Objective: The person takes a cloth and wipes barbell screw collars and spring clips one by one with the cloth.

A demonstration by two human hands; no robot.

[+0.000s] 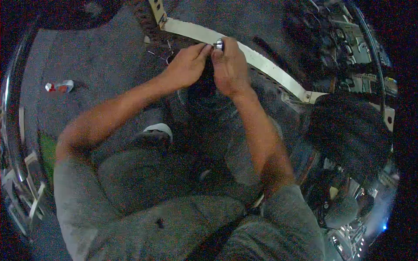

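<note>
My right hand point(231, 67) is closed around a shiny, round chrome metal piece point(219, 44), which shows at the thumb and forefinger. Whether it is part of a longer tool is hidden by the fingers. Close beside it, my left hand point(188, 65) has its thumb and fingers pressed together, their tips near the chrome piece. What the left fingers pinch, if anything, is too small and dark to make out. Just behind both hands runs a long white metal bar point(272, 69) with angled ends. A dark rounded shape point(202, 98) sits below the hands.
On the floor at left lies a crumpled clear and red item point(59, 86). A light-toed shoe point(159, 129) is below my left forearm. A large black object point(348, 130) stands at right, with cluttered metal parts point(361, 50) behind it. The picture is dark and grainy.
</note>
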